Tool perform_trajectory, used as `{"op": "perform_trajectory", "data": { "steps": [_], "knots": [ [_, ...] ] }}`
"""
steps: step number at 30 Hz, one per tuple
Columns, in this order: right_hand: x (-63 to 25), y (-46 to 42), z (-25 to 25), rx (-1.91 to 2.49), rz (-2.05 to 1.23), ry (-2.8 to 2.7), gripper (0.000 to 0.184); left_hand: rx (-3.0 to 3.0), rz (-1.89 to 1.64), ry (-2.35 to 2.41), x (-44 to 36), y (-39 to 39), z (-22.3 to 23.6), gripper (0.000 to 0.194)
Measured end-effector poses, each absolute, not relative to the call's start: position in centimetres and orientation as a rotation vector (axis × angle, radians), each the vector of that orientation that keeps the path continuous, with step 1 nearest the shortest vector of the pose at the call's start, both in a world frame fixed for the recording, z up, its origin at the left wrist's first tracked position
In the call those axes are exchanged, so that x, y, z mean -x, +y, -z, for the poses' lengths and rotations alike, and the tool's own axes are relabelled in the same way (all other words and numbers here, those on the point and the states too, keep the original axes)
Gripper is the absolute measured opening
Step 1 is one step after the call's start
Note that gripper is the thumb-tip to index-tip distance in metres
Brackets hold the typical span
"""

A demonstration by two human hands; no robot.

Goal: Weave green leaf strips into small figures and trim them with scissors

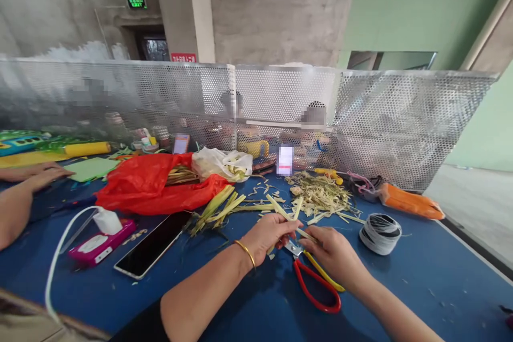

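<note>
My left hand (271, 232), with a gold bangle at the wrist, pinches pale green plant strips (280, 207) that cross in a V above its fingers. From the other side my right hand (331, 251) closes on the lower end of a strip, close to the left fingertips. Below both hands lies a pair of scissors (298, 270) with one red and one yellow handle; its blades are partly hidden. A bundle of green stalks (218, 208) rests to the left, and a heap of dry shavings (323, 195) sits just beyond my hands.
Left of me are a black phone (156, 243), a purple power strip (96, 252) with a white plug, and a red plastic bag (140, 184). A co-worker's hand (38, 173) is farther left. A cord spool (380, 240) and orange packet (409, 202) stand right. Perforated panels (280, 91) edge the table.
</note>
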State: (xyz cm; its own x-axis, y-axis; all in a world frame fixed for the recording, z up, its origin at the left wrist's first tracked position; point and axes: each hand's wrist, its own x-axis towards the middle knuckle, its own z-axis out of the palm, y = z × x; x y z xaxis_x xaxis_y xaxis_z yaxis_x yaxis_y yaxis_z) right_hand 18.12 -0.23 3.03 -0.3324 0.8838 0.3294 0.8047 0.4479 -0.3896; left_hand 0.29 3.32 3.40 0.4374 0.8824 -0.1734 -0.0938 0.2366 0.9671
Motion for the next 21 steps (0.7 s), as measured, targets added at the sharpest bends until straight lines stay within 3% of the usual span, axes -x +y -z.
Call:
{"op": "perform_trajectory", "data": {
  "steps": [8, 12, 16, 21],
  "knots": [
    [-17.2, -1.0, -2.0, 1.152, 0.281, -2.328, 0.034, -1.166, -0.881, 0.941, -1.2, 3.5, -1.5, 0.026],
    [-17.4, -0.9, -2.3, 1.196, 0.403, -2.277, 0.029, -1.058, -0.908, 0.916, -0.5, 3.9, -1.5, 0.027],
    [-17.6, -1.1, -2.8, 1.151, 0.737, -2.095, 0.024, -0.858, -0.870, 0.783, 0.5, 4.1, -1.8, 0.034],
    [-16.6, -1.7, -2.0, 0.783, 0.756, -2.465, 0.032, -0.894, -0.842, 0.690, 0.3, 3.4, -2.0, 0.026]
  ]
}}
